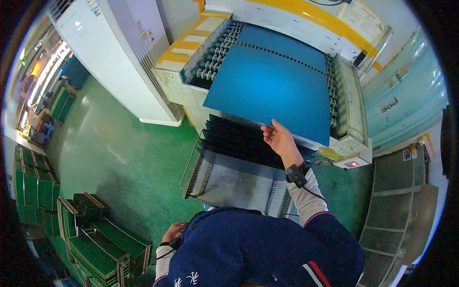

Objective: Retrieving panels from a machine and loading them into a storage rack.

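Note:
A large flat blue panel (270, 86) lies on the rollers of a conveyor machine, its front edge jutting out toward me. My right hand (281, 139) is at that front edge, thumb over the top and curled fingers by the rim, closed on it. Below the edge stands a slotted rack (234, 184) with several dark panels (239, 143) upright in its far part. A second blue panel (282, 44) lies farther back on the rollers. My left hand (175, 231) is low beside my body, away from the panels; its fingers are mostly hidden.
White spiral rollers (206, 74) line the conveyor's left side. A tall white cabinet (114, 57) stands to the left. Racks of green boards (103, 244) occupy the lower left floor. Grey framed screens (397, 191) lean at the right, near a clear plastic curtain (406, 91).

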`<state>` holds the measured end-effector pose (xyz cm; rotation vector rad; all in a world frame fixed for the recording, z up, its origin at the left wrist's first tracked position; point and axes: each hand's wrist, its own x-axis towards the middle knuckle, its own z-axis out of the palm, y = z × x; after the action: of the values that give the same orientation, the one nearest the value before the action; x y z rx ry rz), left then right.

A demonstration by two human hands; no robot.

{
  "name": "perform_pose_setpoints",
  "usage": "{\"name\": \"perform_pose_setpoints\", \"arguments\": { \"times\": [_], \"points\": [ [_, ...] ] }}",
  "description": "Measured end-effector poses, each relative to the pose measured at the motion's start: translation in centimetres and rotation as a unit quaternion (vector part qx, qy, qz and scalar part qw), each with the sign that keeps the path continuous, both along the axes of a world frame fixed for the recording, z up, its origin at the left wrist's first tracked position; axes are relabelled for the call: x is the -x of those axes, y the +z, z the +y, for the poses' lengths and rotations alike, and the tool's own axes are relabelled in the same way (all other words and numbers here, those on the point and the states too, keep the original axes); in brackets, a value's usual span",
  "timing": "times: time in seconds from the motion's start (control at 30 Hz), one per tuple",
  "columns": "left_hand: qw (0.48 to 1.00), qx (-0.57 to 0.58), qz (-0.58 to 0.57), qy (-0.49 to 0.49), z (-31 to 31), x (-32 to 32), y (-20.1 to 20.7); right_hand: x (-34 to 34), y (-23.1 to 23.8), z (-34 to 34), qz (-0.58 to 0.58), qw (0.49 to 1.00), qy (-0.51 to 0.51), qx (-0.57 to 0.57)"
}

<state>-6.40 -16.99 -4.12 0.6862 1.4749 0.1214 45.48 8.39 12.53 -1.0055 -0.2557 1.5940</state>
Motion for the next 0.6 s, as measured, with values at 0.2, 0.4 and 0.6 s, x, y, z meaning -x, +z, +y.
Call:
{"name": "perform_pose_setpoints", "arguments": {
  "times": [0.2, 0.4, 0.6],
  "points": [
    [0.999, 0.015, -0.036, 0.025, -1.3, 2.1, -4.8, 0.3, 0.0, 1.0, -0.005, 1.0, 0.018, 0.009],
    [0.999, 0.02, -0.025, 0.009, -1.0, 1.2, -4.1, -0.5, -0.3, 1.3, -0.009, 1.0, 0.014, 0.015],
    [0.989, -0.069, -0.132, 0.009, -3.3, 3.1, -6.8, 1.2, -0.1, 2.5, -0.003, 1.0, 0.018, -0.005]
  ]
}}
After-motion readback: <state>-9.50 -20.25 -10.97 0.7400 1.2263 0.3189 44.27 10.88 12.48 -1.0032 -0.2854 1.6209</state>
